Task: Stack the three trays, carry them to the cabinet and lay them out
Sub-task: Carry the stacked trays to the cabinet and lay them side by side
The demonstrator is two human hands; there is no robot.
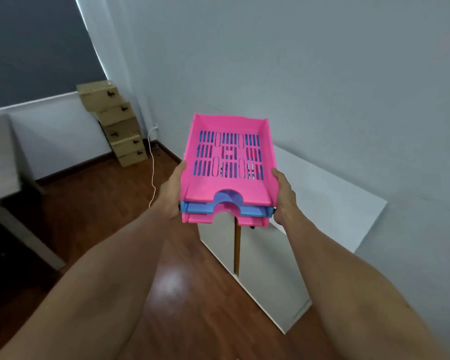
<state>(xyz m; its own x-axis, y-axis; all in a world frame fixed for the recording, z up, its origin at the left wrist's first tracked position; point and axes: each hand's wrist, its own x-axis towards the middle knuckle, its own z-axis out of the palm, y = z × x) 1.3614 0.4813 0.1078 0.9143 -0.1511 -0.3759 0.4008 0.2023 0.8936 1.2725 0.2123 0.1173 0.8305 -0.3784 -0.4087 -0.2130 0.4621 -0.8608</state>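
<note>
Three letter trays are nested in one stack held in the air: a pink tray (pixel 260 152) on top, a blue tray (pixel 200 207) in the middle, and another pink tray (pixel 255 221) at the bottom. My left hand (pixel 170 194) grips the stack's left side and my right hand (pixel 283 197) grips its right side. The stack hangs above the near-left part of a low white cabinet (pixel 330 203), whose top is bare. The cabinet's doors face left, with a narrow gap between them.
The cabinet stands against the pale wall on the right. Several cardboard boxes (pixel 117 123) are piled in the far corner, with a white cable (pixel 152 162) trailing down beside them. A grey table (pixel 0 162) is at the left. The wooden floor (pixel 99 203) lies between.
</note>
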